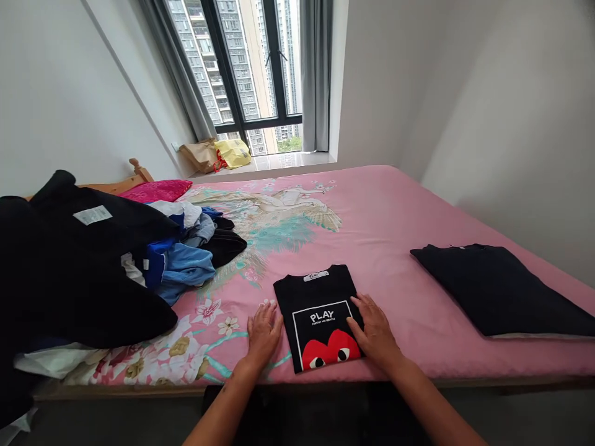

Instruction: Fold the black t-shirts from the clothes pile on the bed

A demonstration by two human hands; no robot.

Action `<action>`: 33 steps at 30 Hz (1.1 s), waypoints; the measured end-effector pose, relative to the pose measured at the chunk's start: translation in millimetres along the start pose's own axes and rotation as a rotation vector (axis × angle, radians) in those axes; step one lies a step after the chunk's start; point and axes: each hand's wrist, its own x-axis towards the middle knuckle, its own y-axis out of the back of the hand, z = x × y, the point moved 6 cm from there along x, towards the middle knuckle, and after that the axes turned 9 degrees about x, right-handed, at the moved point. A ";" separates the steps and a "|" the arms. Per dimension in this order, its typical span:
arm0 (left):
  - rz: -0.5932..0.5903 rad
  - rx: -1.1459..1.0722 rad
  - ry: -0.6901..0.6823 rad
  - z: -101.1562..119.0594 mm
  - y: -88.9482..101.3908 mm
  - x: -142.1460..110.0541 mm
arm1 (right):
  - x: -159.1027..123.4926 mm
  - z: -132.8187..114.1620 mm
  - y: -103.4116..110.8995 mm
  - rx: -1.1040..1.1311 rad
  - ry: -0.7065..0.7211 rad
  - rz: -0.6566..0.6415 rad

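Observation:
A folded black T-shirt [320,322] with a white "PLAY" print and a red heart with eyes lies near the front edge of the bed. My left hand [264,331] rests flat at its left side, on or just beside the fabric edge. On the right side, my right hand [375,328] lies with fingers spread, its thumb and fingertips over the shirt's edge. Neither hand grips anything. Over to the right is a larger folded dark garment [502,291], apart from both hands.
A heap of clothes, with a black garment [93,266] and blue denim [186,266], fills the bed's left side. Behind it is a magenta pillow [155,190]. The pink bedsheet [372,217] reaches the wall. Paper [199,155] and yellow bags [233,152] stand on the windowsill.

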 end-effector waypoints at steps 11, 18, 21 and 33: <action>0.015 0.053 -0.337 143.6 -1.9 31.3 | 53.0 27.5 1.4 0.690 -0.407 -0.065; 0.079 0.202 -0.108 116.3 -35.2 53.9 | 128.6 85.5 -20.7 0.924 -0.727 -0.438; 0.094 0.199 -0.097 107.8 -44.2 57.8 | 146.2 91.3 -36.1 0.955 -0.721 -0.609; 0.169 0.162 -0.159 108.6 -47.8 55.6 | 180.3 91.1 -59.9 0.839 -0.549 -1.539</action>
